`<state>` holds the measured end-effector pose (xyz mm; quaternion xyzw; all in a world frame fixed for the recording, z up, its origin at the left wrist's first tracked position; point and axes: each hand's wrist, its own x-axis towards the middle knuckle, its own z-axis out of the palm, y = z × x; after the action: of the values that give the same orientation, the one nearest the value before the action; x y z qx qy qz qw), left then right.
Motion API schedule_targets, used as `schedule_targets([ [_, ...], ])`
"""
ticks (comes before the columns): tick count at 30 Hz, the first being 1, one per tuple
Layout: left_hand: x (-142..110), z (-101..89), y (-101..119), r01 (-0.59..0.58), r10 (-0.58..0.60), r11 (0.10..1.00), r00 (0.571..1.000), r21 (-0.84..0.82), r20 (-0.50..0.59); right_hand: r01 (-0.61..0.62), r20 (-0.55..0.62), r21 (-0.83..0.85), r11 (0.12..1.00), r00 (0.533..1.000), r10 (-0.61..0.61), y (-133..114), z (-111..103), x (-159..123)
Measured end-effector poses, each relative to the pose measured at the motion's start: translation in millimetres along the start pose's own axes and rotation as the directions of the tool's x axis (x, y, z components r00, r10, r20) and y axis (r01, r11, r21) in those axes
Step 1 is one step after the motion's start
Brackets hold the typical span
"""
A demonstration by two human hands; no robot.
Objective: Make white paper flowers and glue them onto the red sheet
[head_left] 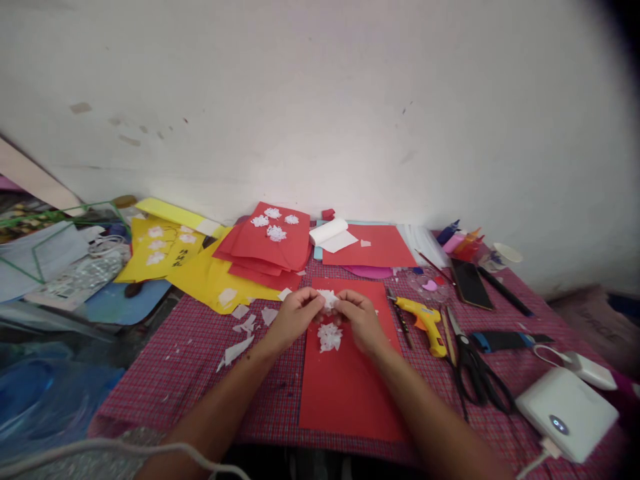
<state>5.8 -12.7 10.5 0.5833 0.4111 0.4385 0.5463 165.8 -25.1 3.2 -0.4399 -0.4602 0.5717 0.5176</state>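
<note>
over flat red paper (pixel 345 393), hands (pixel 299 313) (pixel 361 321) pinch a ruffled white cluster (pixel 328 300).

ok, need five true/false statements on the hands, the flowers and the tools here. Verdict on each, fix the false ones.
1. The left hand and right hand pinch one white flower between them. True.
2. The yellow glue gun lies to the right of the red sheet under the hands. True.
3. Nothing lies right of the glue gun. False: the black-handled scissors do, among other things.
4. The red sheet under the hands bears no flower. False: a second white flower lies on it.
5. Four white flowers sit atop the red stack at the back. True.
</note>
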Motion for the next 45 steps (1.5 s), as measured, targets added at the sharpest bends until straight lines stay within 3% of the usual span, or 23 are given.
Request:
schedule_targets([
  [6, -0.6, 0.3, 1.5, 0.023, -0.022, 0.999, 1.0, -0.043, 0.014, -0.102, 0.044, 0.114, 0.988, 0.994, 0.098, -4.1, 1.4, -1.1],
  [12, -1.3, 2.0, 0.8, 0.01, -0.01, 1.0, 0.996, 0.006, 0.089, -0.091, 0.042, 0.091, 0.992, 0.995, 0.087, -3.4, 1.9, -0.5],
  [20, -1.7, 1.0, 4.0, 0.008, -0.012, 0.995, 0.999, 0.102, 0.041, -0.124, 0.031, 0.094, 0.988, 0.992, 0.122, -1.6, 0.7, 0.0],
  [27, -2.0, 0.8, 2.0, 0.016, -0.013, 1.0, 0.989, -0.018, 0.145, -0.094, 0.059, 0.095, 0.991, 0.994, 0.089, -3.3, 2.0, -0.4],
  [40, -2.0, -0.4, 1.8, -0.008, 0.003, 0.992, 0.999, 0.125, 0.04, -0.11, 0.017, 0.108, 0.988, 0.994, 0.109, 1.3, -1.2, 1.2],
  [45, -2.5, -0.7, -0.5, 0.009, -0.015, 0.994, 0.998, 0.106, 0.06, -0.045, -0.004, 0.028, 0.999, 0.999, 0.046, 0.9, 0.1, 0.2],
])
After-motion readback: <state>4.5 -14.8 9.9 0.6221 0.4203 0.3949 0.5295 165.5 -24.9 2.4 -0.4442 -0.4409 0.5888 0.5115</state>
